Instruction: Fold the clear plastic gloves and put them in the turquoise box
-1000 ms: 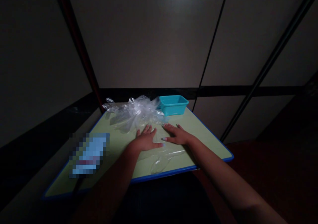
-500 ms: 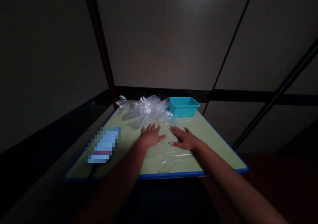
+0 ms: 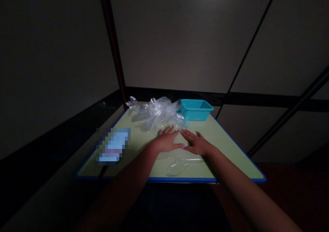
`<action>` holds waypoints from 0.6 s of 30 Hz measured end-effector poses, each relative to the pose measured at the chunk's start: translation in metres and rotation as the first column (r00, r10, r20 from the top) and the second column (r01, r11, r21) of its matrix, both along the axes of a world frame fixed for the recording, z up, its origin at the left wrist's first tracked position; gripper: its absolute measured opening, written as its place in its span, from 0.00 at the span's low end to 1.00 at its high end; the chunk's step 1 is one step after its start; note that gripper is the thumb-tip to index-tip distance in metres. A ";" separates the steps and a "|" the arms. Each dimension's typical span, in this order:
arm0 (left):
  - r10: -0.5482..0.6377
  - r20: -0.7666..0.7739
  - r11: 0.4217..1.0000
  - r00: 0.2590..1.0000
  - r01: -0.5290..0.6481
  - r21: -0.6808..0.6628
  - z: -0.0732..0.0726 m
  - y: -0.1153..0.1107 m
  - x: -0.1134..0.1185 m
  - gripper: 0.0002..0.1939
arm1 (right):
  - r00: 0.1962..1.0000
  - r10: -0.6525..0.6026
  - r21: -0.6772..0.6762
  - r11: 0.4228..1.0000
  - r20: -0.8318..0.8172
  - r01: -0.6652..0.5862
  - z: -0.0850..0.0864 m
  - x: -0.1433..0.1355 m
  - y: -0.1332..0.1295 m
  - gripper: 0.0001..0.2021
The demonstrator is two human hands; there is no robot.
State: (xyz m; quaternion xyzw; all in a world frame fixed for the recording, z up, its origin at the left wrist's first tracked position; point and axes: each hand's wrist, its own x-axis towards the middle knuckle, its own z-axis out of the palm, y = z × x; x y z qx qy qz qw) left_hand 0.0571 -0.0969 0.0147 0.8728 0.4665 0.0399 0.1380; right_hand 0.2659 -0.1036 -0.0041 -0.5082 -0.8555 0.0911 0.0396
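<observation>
Near the front edge of the surface point(image 3: 231, 156), a thin, clear plastic piece point(image 3: 176, 167) lying flat, with a rounded lobe on the near side; far part beneath both hands, full outline too faint to trace. Left hand point(image 3: 168, 142) palm down, fingers spread and pointing away, thumb stretched inward. Right hand point(image 3: 195, 144) likewise palm down, fingers angled to the far left, thumb reaching toward the left one; tips meeting or only very close, cannot tell which. Grip spread open on both sides, nothing clasped; pressing hard or resting lightly, cannot tell. Just beyond the fingertips, a loose, crumpled heap of clear plastic point(image 3: 158, 113), shiny at the folds. Right beside the heap's right end, a turquoise bin point(image 3: 196, 112), rectangular, upright, open at the top. Off to the left, well apart from the hands, a flat item point(image 3: 114, 146) with a pale bluish face, blurred into blocks. Around the pale green top, a blue rim point(image 3: 185, 180); behind, a dim panelled wall point(image 3: 180, 43); low at right, dark reddish floor point(image 3: 288, 184).
</observation>
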 end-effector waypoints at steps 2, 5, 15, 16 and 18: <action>-0.062 -0.004 0.997 0.998 0.062 -0.041 0.001 -0.002 0.000 0.48 | 1.000 -0.011 0.009 1.000 0.003 0.011 -0.001 0.000 0.001 0.40; -0.063 -0.059 0.993 0.996 0.057 -0.107 0.000 -0.002 0.000 0.57 | 1.000 -0.018 0.009 1.000 0.003 0.018 -0.001 -0.001 0.001 0.40; -0.059 -0.089 0.997 0.994 0.053 -0.063 -0.001 0.002 -0.001 0.56 | 0.942 -0.335 0.137 0.934 0.008 0.331 0.002 0.004 0.003 0.27; -0.051 -0.093 0.997 0.994 0.046 -0.057 -0.002 0.003 -0.002 0.55 | 0.941 -0.338 0.140 0.932 0.005 0.334 0.003 0.004 0.003 0.27; -0.029 -0.110 0.998 0.993 0.023 -0.059 -0.003 0.004 -0.002 0.54 | 0.949 -0.314 0.115 0.944 0.020 0.310 0.002 0.004 0.004 0.27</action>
